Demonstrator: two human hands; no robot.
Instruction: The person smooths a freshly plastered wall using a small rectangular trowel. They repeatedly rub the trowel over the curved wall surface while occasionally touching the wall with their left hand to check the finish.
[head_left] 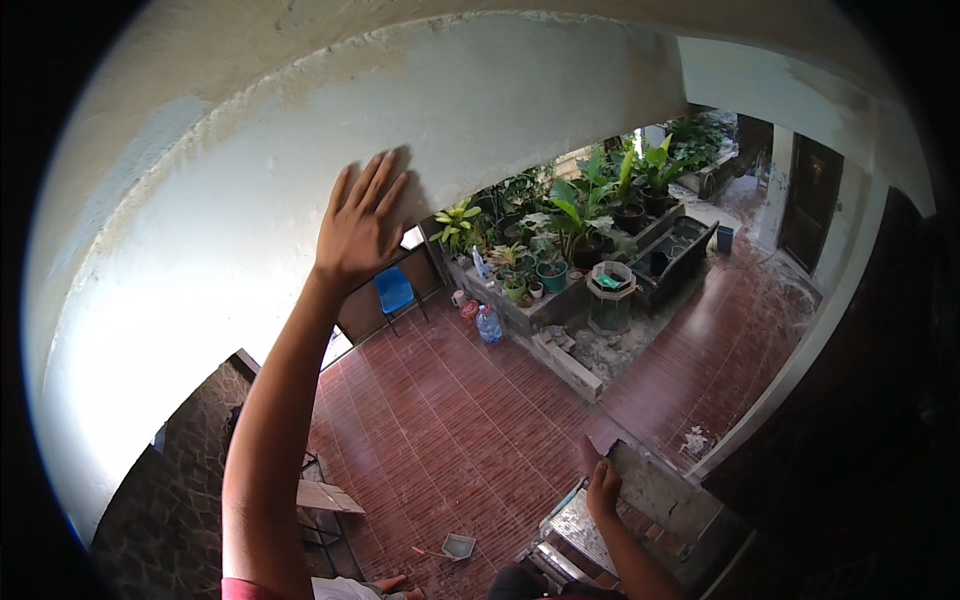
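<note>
My left hand [361, 225] is raised, its palm toward the pale painted wall [480, 110] of an overhead beam. Its fingers are straight and slightly spread, with nothing held. They cast a close shadow on the paint, and whether the palm touches it I cannot tell. Lower and to the right, my right hand [603, 490] is closed on a thin reddish-brown sheet [591, 453] that looks like folded sandpaper. Beneath that hand are a light ribbed metal surface [583, 524] and a rough concrete ledge [660, 490].
Red tiled floor [440, 400] lies well below. A grey square pan [458, 546], a wooden board [330, 497] and a bare foot [390, 583] are near the lower edge. Farther off stand a blue chair [395, 288], a water bottle [488, 323] and potted plants [580, 215].
</note>
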